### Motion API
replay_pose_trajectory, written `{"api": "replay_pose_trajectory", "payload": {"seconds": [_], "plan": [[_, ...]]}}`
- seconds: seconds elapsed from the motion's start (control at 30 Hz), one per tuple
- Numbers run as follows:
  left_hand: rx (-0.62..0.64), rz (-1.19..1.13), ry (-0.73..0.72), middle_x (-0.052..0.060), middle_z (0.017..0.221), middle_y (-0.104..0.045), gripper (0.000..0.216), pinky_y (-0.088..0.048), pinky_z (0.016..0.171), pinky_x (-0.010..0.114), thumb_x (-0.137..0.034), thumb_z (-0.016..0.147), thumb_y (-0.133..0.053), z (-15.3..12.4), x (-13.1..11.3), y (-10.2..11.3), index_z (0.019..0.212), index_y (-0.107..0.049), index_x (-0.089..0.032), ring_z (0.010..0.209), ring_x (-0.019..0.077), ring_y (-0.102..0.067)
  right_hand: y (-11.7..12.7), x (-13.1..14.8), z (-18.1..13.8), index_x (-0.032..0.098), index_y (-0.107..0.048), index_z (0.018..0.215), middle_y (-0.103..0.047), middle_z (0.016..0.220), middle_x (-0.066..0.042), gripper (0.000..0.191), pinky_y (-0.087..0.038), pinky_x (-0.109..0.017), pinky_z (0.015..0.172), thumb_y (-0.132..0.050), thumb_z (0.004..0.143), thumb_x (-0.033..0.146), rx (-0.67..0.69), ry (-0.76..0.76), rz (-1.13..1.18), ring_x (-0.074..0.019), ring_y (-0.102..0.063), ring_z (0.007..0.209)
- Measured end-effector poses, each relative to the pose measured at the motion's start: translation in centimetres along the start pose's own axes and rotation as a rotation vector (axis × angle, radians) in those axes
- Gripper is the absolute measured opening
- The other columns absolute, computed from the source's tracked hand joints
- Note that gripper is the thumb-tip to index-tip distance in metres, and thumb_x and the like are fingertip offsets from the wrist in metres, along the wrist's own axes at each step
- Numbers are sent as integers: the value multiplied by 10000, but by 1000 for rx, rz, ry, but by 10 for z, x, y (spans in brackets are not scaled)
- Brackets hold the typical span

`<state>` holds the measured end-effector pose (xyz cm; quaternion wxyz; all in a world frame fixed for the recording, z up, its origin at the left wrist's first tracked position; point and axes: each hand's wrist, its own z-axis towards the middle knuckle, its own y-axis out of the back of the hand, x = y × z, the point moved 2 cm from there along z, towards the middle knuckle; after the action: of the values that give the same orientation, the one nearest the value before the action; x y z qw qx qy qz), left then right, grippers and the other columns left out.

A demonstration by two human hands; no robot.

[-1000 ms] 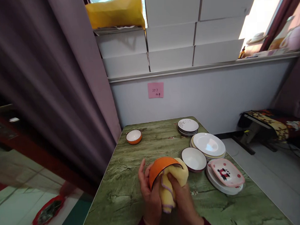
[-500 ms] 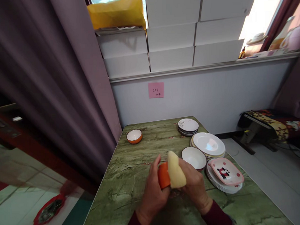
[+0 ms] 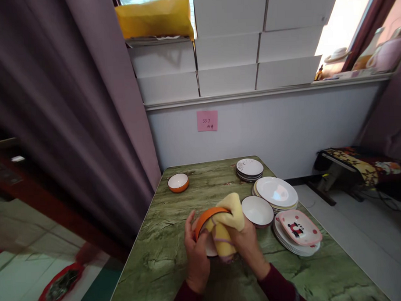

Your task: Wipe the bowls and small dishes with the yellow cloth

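Over the near middle of the green marbled table point(image 3: 171, 252), my left hand point(image 3: 195, 256) grips an orange bowl point(image 3: 206, 215) by its left rim. The bowl is tipped so its white inside faces me. My right hand point(image 3: 248, 247) presses a yellow cloth point(image 3: 227, 224) over the bowl's rim and into its inside. Both hands are closed around what they hold. The sleeves are dark red.
A second orange bowl point(image 3: 178, 183) sits at the far left of the table. To the right are a white bowl point(image 3: 257, 211), a stack of white plates point(image 3: 276, 192), a small patterned plate stack point(image 3: 250, 169) and a pink dish on plates point(image 3: 298, 228). A curtain hangs at left.
The bowl has been turned: half a second ago it stood edge-on with the cloth across its outside, now its white inside faces me and the cloth reaches into it.
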<state>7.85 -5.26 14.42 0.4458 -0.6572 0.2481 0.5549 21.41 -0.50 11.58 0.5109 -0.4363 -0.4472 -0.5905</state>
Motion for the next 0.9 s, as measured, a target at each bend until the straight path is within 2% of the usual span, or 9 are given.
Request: {"api": "replay_pose_trajectory", "payload": {"seconds": [0.1,0.17,0.23,0.33,0.47,0.57,0.7,0.8,0.9], "plan": [[-142,-30,-15,94,1292,-645,549,-522,961,382,-322,815,-639,-3,0,-5,1341,-502,-244,1174,272,-635,-25,-5,-14,148,-677,1043,-769,981,-120,539,-602,-368,723,-740,713,569,-30,-368,375,-269,-733,844],[-187,0,-19,85,1393,-582,493,-515,983,371,-359,847,-626,-8,7,-6,1317,-514,-262,1241,269,-595,-36,-12,-26,135,-679,1039,-770,968,-125,605,-600,-368,722,-785,658,591,-47,-518,517,-263,-736,824],[-161,44,17,85,1430,-551,513,-513,995,378,-418,860,-629,-13,17,-2,1333,-493,-272,1267,273,-579,-40,-22,-34,129,-681,1028,-771,946,-121,631,-597,-366,723,-827,605,574,-56,-582,565,-259,-737,804],[-35,149,27,109,1439,-541,571,-470,1062,410,-463,841,-665,-14,22,8,1339,-490,-244,1309,286,-546,-30,-34,-32,126,-687,1021,-771,958,-124,618,-597,-371,717,-822,602,560,-49,-558,504,-270,-736,810],[205,337,-49,125,1363,-600,603,-413,1110,457,-387,795,-725,-4,4,21,1333,-518,-210,1293,296,-554,-4,-29,-15,137,-689,1059,-771,969,-112,476,-596,-354,725,-718,744,493,3,-232,167,-264,-728,830],[342,467,-126,144,1304,-638,648,-423,1088,495,-269,743,-742,4,-13,21,1353,-534,-202,1242,318,-587,11,-9,-6,162,-669,1136,-761,969,-100,375,-596,-358,739,-646,807,341,49,210,-234,-258,-719,833],[461,468,-204,135,1353,-623,663,-417,1092,504,-152,680,-721,3,-23,12,1323,-576,-221,1266,339,-565,16,20,-9,150,-557,1351,-681,1251,-156,528,-557,-405,952,-534,824,149,139,756,-520,-272,-663,1131],[400,381,-190,115,1284,-656,801,-484,1015,451,-131,642,-744,-2,-23,9,1396,-494,-234,1181,318,-615,17,31,-11,163,-492,1422,-631,1339,-154,566,-524,-399,1020,-504,859,104,162,855,-563,-251,-611,1228],[283,315,-165,97,1222,-665,993,-511,953,404,-135,607,-782,-4,-23,11,1490,-342,-243,1087,285,-655,15,34,-10,171,-525,1384,-651,1311,-144,529,-521,-420,1019,-548,857,145,97,764,-461,-262,-619,1213]]}}
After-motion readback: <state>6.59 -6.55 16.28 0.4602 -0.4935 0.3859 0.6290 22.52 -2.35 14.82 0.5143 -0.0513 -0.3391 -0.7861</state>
